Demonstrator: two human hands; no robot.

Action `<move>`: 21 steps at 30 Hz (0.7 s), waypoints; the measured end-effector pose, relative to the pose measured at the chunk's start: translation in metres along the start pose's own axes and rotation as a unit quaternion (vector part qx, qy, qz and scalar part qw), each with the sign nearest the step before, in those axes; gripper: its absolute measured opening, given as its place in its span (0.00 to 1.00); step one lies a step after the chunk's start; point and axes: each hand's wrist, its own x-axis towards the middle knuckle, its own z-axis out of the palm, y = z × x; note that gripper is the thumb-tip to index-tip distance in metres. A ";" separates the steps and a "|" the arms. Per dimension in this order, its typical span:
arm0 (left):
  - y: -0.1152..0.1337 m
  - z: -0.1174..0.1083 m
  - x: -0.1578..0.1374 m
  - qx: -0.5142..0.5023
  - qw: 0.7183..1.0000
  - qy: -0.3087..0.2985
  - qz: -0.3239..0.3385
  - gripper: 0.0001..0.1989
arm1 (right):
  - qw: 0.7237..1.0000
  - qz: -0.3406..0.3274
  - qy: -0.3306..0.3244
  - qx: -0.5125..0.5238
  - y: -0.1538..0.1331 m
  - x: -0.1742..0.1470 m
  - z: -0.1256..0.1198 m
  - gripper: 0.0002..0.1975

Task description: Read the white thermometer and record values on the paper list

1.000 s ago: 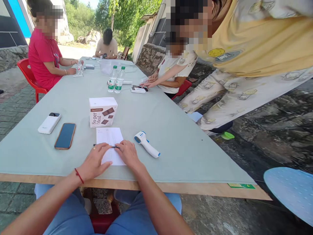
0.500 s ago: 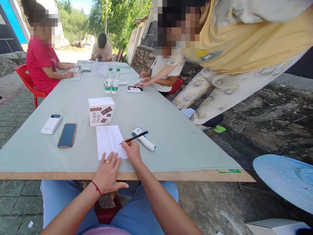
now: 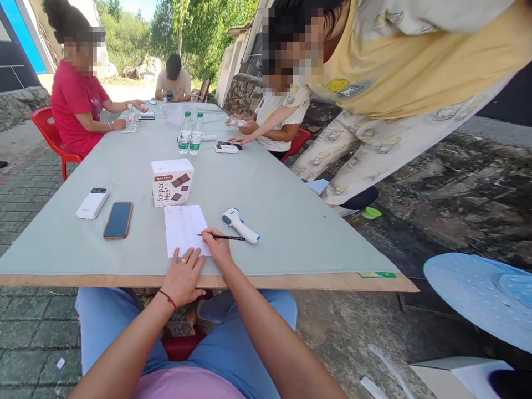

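A white sheet of paper [image 3: 182, 228] with faint columns of writing lies near the table's front edge. My left hand [image 3: 185, 277] is open, its fingers spread over the paper's lower edge. In my right hand [image 3: 219, 249] is a slim black pen [image 3: 229, 238], its tip at the sheet's right side. Just right of that hand rests a white-and-blue infrared thermometer [image 3: 241, 225]. Behind the paper stands a white "Super Meal" box [image 3: 172, 183]. To the left lie a phone [image 3: 118, 220] in an orange-brown case and a white power bank [image 3: 92, 203].
Two green-capped water bottles [image 3: 190, 134] stand farther back, near a translucent basin [image 3: 174, 114]. A person in yellow [image 3: 399, 72] leans over the table's right side. Others sit at the left, right and far end. A blue round surface [image 3: 482, 299] is at right.
The pen has tilted flatter in my right hand, and its tip has shifted slightly left on the paper. The person in pink now holds a hand raised off the table. The view has shifted a little.
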 end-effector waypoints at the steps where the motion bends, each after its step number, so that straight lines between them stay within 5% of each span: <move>1: 0.000 0.001 0.000 -0.002 1.000 0.002 -0.001 0.42 | 1.000 0.001 0.002 -0.006 0.000 0.000 -0.001 0.11; 21: 0.001 -0.003 0.002 -0.044 0.999 0.000 -0.008 0.39 | 0.997 -0.022 -0.009 -0.074 0.004 -0.002 -0.001 0.15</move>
